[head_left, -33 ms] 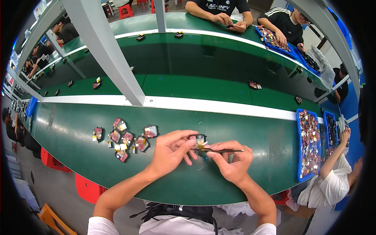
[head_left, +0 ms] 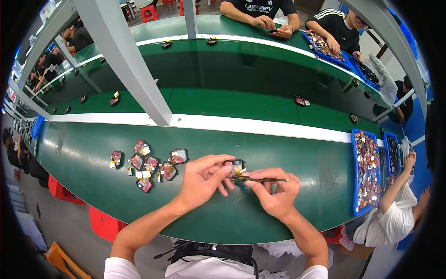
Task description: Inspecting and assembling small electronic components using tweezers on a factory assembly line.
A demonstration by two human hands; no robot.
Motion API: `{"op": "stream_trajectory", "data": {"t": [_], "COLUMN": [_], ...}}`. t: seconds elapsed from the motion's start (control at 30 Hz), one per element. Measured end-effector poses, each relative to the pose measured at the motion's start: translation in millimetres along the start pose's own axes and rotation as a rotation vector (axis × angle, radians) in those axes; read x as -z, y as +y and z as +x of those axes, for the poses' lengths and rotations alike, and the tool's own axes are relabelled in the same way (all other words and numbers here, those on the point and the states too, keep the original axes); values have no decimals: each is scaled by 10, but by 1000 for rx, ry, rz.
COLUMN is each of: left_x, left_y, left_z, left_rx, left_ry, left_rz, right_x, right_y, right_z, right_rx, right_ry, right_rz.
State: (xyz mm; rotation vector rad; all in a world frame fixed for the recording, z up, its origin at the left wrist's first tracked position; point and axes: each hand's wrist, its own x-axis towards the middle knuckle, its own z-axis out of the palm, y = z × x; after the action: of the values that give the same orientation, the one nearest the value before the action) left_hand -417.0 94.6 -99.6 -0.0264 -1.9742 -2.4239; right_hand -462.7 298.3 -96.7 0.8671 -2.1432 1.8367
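My left hand is closed on a small black casing with a circuit board inside, pinched between thumb and fingers above the green table. In my right hand is a pair of dark, slim tweezers, held almost level with the tips pointing left. Those tips reach the near edge of the casing, by a yellowish bit; exact contact is too small to tell. Left of my hands, several similar casings with red boards lie in a loose group, and one casing sits apart at the group's left.
A blue tray full of red boards stands at the right, beside a smaller blue tray of black parts. Beyond a white rail, a green belt carries scattered casings. A grey post rises ahead. Co-workers sit opposite and at right.
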Motion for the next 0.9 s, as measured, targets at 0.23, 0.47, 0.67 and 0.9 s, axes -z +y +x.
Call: {"op": "stream_trajectory", "data": {"t": [0.23, 0.47, 0.67, 0.9], "left_x": [-16, -21, -48, -126], "left_y": [-20, 1, 1, -90], "left_z": [-1, -4, -4, -26], "left_rx": [-2, 55, -15, 22], "left_ry": [-16, -22, -35, 86], "left_rz": [16, -16, 48, 53], "right_x": [3, 7, 6, -29], "right_y": [9, -23, -5, 65], "right_z": [16, 29, 11, -28], "right_rx": [98, 97, 271, 390], "right_ry": [-26, -50, -53, -71], "right_rz": [-35, -43, -161, -255]}}
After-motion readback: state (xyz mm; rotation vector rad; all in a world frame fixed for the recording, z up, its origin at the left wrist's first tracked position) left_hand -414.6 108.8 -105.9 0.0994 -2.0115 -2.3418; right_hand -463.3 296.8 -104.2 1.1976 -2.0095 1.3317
